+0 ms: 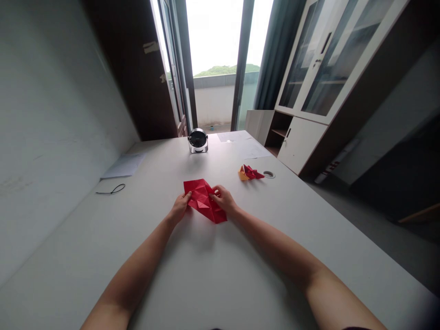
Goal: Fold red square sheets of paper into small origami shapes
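Between my hands is a sheet of red origami paper (pixel 202 198), crossed by many creases and partly raised into folds. My left hand (pixel 179 205) pinches its left edge, with the thumb on top. My right hand (pixel 222 199) grips the right side, thumb and fingers bent around the edge. The paper is held tilted over the white table (pixel 206 275), with its lower right corner pointing toward me. Fingers under the sheet are hidden.
Beyond my right hand lies a folded red and orange paper piece (pixel 250 173) beside a roll of tape (pixel 269 174). A round black and silver device (pixel 198 140) stands farther back. At left are a black cable tie (pixel 112 189) and white papers (pixel 123 165).
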{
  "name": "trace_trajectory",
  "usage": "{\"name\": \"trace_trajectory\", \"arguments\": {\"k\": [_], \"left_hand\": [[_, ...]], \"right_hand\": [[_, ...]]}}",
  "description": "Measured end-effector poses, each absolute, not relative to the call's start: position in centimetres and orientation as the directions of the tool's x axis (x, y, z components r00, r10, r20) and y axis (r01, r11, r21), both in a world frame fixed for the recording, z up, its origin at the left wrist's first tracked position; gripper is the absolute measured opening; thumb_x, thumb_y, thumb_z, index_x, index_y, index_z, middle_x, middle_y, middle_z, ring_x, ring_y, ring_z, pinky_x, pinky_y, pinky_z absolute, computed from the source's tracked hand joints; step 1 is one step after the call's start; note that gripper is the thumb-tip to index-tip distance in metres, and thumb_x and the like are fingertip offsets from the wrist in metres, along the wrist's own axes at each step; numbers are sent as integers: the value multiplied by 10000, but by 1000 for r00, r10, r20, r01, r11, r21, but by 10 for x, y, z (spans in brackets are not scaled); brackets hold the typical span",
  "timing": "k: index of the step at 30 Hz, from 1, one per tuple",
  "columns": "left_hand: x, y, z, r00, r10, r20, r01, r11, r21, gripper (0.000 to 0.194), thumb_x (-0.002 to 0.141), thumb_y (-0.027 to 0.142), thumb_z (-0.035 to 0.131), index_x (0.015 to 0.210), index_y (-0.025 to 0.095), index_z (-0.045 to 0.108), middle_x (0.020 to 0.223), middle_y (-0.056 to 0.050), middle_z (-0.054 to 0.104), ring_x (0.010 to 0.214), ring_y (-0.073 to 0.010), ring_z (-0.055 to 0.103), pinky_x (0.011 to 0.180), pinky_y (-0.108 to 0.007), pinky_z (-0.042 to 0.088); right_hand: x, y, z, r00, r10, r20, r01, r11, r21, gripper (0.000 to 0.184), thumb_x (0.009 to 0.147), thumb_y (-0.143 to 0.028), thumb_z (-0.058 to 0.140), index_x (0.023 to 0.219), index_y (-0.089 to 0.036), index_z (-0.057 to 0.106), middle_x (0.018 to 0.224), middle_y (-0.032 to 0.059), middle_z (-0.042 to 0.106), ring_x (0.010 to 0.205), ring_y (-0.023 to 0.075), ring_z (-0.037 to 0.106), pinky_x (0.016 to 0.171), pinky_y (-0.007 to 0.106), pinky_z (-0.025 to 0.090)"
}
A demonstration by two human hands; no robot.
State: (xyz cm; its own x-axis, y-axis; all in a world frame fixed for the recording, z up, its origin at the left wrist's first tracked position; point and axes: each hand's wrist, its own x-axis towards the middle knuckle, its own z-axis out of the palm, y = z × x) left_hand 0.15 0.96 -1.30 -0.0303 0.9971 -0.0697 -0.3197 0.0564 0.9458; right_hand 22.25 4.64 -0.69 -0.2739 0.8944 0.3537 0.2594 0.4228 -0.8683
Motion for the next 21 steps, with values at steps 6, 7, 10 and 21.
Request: {"name": "trace_trajectory", "arguments": {"k": [6,7,10,21], "left_hand": [[-5,3,-2,-232,950,208,77,-195,978,329,771,327,738,1065,209,647,860,-35,648,736,-161,599,654,-258,443],[-6,2,1,-264,929,261,156,-227,961,336,757,289,746,1070,219,647,891,-41,641,780,-171,596,674,-264,444],[-5,-4,9,-227,891,394,309,-317,896,334,721,212,752,1042,234,666,992,-70,618,924,-221,577,771,-316,458],[17,-18,21,274,792,546,502,-602,621,146,845,242,678,965,295,741,1106,-104,660,1059,-293,541,984,-441,381]], "right_hand": [[225,54,-13,-177,902,393,393,431,-812,120,812,-308,540,768,-207,587,718,-14,598,650,139,517,630,253,420],[226,56,-13,-155,907,391,399,419,-815,122,811,-312,536,768,-208,583,715,-14,600,650,142,519,625,255,417],[229,58,-13,-114,928,356,391,371,-842,143,812,-336,522,786,-210,584,733,-4,624,664,153,540,607,256,421],[227,57,-14,-148,943,296,342,330,-880,168,819,-370,531,777,-216,583,693,-13,640,628,147,566,567,241,426]]}}
